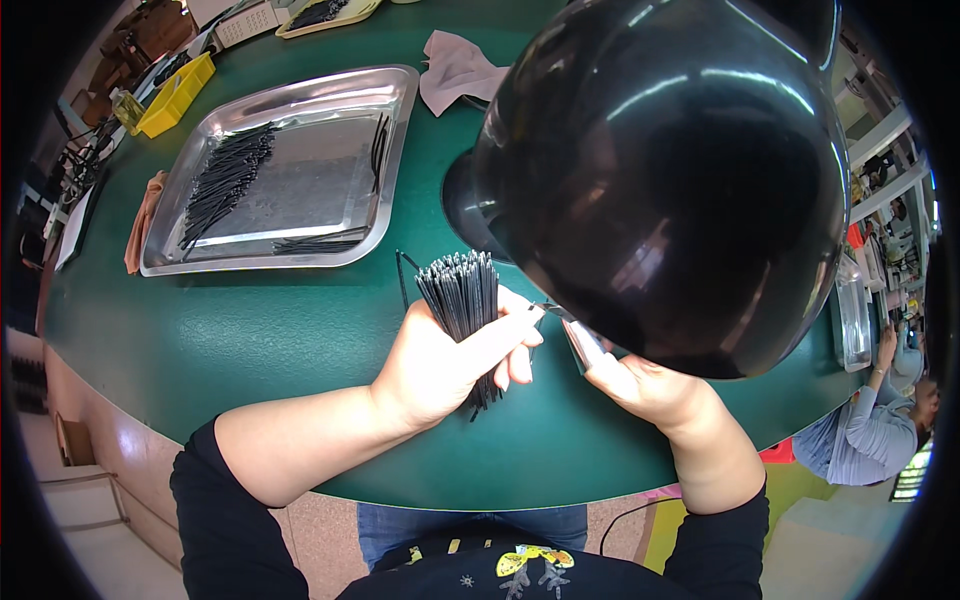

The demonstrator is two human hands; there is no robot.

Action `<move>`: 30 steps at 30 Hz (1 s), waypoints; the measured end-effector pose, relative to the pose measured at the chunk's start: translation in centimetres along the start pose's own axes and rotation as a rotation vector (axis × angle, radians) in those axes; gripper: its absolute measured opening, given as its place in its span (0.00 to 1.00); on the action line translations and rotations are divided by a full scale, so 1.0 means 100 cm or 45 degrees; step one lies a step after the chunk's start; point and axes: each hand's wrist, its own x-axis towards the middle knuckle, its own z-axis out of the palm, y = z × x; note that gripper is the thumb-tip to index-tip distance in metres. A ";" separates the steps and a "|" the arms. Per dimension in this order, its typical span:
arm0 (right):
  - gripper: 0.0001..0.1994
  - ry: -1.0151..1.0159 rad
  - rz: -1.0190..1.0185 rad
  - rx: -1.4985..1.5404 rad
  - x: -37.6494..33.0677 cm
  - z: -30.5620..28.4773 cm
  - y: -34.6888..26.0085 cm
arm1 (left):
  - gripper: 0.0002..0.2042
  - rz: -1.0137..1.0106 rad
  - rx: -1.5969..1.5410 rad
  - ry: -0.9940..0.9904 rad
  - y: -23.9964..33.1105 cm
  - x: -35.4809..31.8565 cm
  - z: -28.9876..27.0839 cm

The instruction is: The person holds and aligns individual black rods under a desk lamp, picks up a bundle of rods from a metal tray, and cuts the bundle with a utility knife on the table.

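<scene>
At the far left, a yellow bin point(178, 92) is sitting on the green worktop point(250, 330). Near it, an orange cloth point(146, 218) is lying just beside a big metal tray point(320, 95). Inside the tray, thin black sticks point(225, 180) are lying in a long pile on the left side, with a few more along the near edge and a few at the right side.

Closer in, the left hand point(445, 360) is holding a fat bundle point(462, 295) of the same black sticks. Its grip is clamped around the bundle, with the fingers wrapping over the front. The bundle is standing almost upright, near the middle of the worktop, with its tips pointing to the far side. One loose stick is sticking out on its left.

Far behind, a pink cloth point(455, 70) is lying by the tray's right corner.

To the right, a large shiny black lamp point(670, 170) is hanging over the worktop and hiding much of it. The right hand point(645, 385) is pinching small metal tweezers point(572, 335), whose tips are pointing at the bundle. Its grip is pressed together on them.

At the far right, another person point(880, 410) in a pale sleeve is sitting.
</scene>
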 end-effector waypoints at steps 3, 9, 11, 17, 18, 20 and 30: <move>0.13 0.035 -0.020 0.158 -0.001 0.001 0.000 | 0.05 0.019 0.033 0.017 0.000 -0.001 0.000; 0.16 0.095 -0.287 0.460 -0.003 0.008 0.010 | 0.05 0.078 0.160 0.054 -0.002 -0.003 -0.001; 0.16 0.070 -0.246 0.564 -0.003 0.009 0.010 | 0.05 0.061 0.132 0.075 -0.003 -0.003 0.000; 0.18 -0.101 -0.190 0.510 -0.009 0.007 0.018 | 0.06 0.001 0.168 0.088 -0.002 -0.003 0.000; 0.19 -0.115 -0.210 0.528 -0.012 0.008 0.022 | 0.06 0.001 0.167 0.083 -0.002 -0.003 0.000; 0.19 -0.128 -0.233 0.552 -0.013 0.007 0.023 | 0.06 0.014 0.207 0.058 -0.002 -0.005 -0.002; 0.21 -0.398 -0.089 0.643 -0.002 -0.002 0.022 | 0.06 -0.010 0.130 0.068 0.000 -0.007 -0.004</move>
